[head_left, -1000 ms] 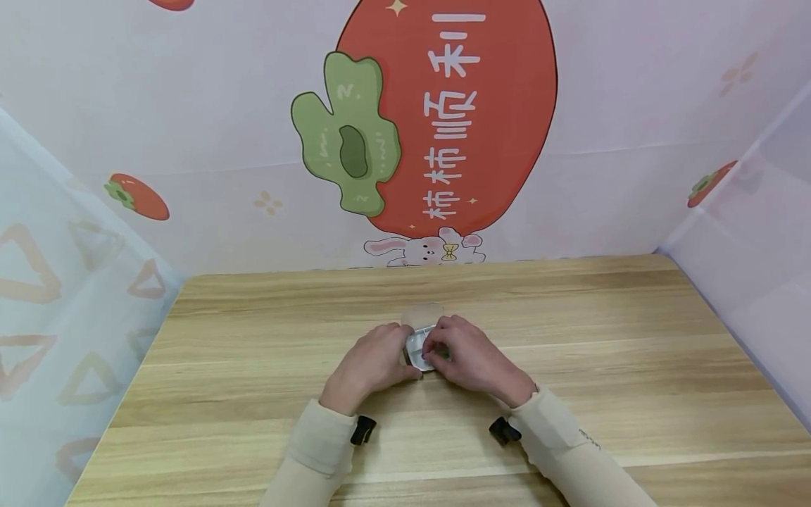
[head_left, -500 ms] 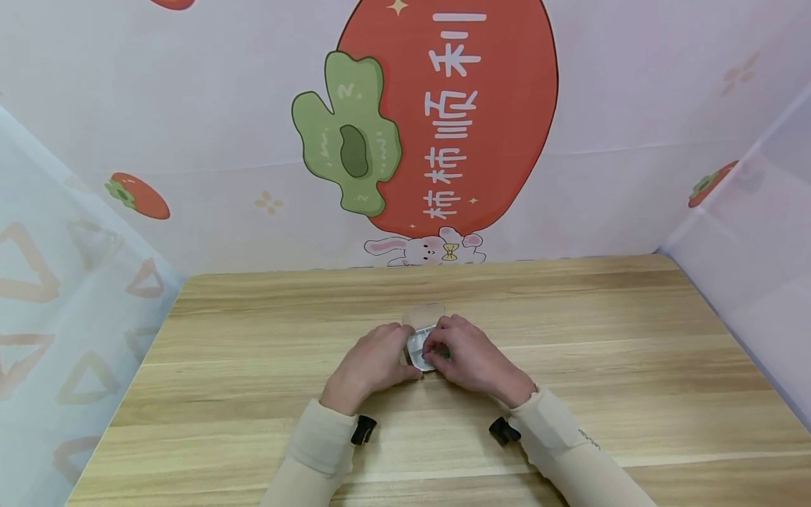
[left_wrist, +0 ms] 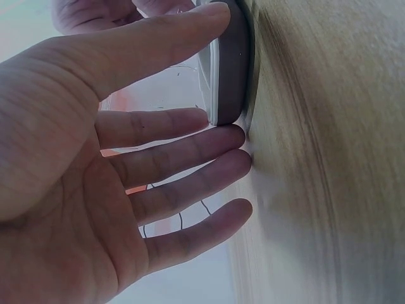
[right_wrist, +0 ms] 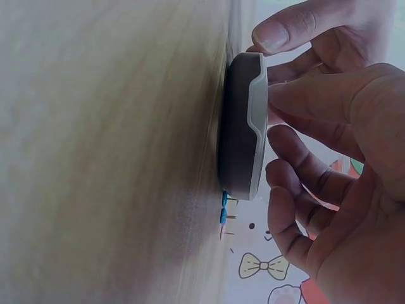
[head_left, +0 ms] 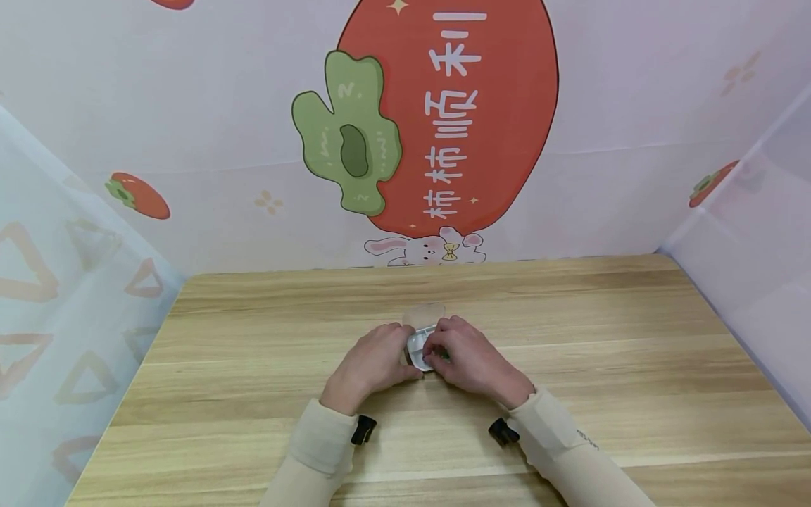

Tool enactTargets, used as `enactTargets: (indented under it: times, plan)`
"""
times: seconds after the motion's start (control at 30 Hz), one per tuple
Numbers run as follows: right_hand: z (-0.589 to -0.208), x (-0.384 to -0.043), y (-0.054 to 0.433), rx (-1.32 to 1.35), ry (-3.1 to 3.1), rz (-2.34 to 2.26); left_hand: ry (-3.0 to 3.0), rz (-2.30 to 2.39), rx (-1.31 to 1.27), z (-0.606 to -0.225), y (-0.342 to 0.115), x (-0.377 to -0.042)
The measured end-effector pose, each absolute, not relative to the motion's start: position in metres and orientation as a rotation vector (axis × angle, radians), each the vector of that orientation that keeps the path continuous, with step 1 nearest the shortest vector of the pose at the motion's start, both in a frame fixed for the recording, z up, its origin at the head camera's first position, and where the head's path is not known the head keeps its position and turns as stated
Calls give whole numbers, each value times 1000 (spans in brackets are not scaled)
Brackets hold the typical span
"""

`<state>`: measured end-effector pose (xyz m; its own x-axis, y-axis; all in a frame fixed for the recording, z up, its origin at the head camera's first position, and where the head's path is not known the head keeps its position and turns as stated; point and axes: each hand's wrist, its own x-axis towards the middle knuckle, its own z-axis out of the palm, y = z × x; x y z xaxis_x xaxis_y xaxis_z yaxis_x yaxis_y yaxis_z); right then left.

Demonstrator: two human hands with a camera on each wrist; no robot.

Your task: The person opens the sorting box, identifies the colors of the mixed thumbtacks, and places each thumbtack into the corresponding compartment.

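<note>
A small compartment box (head_left: 416,343) with a white inside lies on the table, its clear lid (head_left: 424,315) folded back. Its dark grey side (left_wrist: 231,69) shows in the left wrist view. My left hand (head_left: 372,362) grips the box between thumb and fingers; the ring and little fingers extend loosely. Over the box's right half, my right hand (head_left: 472,358) has its thumb and index finger together inside the rim. The fingertips are hidden, so I cannot tell what they hold. Tiny blue pieces with thin metal points, like pushpins (right_wrist: 224,208), lie beside the box.
The wooden table (head_left: 253,408) reaches a printed backdrop (head_left: 241,141) at the rear, with cloth side walls left and right. A speck of green shows beneath my right hand in the head view; its kind is unclear. Black wrist mounts (head_left: 364,430) sit at both sleeves.
The right fingertips shift very slightly over the box. My left hand, the box and its lid stay where they were.
</note>
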<state>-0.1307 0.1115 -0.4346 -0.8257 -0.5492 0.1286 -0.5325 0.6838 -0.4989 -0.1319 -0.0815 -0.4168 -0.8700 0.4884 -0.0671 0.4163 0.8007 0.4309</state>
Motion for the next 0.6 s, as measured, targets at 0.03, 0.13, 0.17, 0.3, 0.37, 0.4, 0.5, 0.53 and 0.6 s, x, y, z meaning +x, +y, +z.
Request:
enactTargets:
  times: [0.03, 0.13, 0.17, 0.3, 0.37, 0.4, 0.5, 0.53, 0.6]
  plan:
    - [-435, -131, 111, -919, 2856, -826, 2813, 612, 712, -417, -81, -132]
    - [-435, -130, 111, -925, 2859, -813, 2814, 609, 713, -417, -81, -132]
    - [-435, -130, 111, -926, 2860, -810, 2815, 608, 712, -417, -81, -132]
    - [-436, -131, 111, -925, 2865, -801, 2818, 603, 713, -417, -81, -132]
    - [-436, -131, 110, -926, 2869, -795, 2821, 600, 714, -417, -81, -132]
    - [-436, -131, 110, -926, 2870, -792, 2822, 598, 716, -417, -81, -132]
    - [-435, -130, 110, -927, 2869, -788, 2823, 597, 716, -417, -81, -132]
    - [-435, -130, 110, -926, 2867, -787, 2822, 597, 715, -417, -81, -132]
    - [-435, -130, 110, -923, 2866, -785, 2820, 598, 712, -417, -81, -132]
